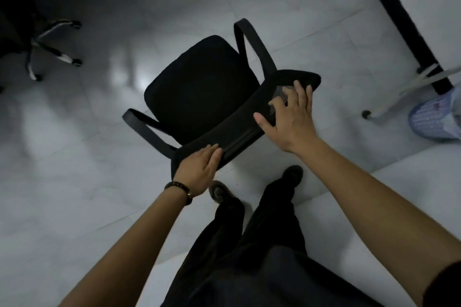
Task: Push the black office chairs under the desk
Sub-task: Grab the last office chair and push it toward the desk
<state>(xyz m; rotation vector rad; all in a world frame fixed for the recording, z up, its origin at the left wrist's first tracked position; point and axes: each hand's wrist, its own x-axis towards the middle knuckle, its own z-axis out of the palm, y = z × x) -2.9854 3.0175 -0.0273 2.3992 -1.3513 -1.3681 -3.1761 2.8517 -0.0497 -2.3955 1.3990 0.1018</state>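
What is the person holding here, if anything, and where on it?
Nothing is gripped. The left hand and right hand lie with straight fingers on the top edge of the backrest of the black office chair.

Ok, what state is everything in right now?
Black mesh-backed office chair with loop armrests: upright, out in the open, not under any desk.
Left hand: open, fingers flat on the top edge of the backrest.
Right hand: open, fingers spread on the backrest mesh.
Second black chair with chrome star base: standing, untouched, far left.
Black bar, possibly desk frame: apart from both chairs.
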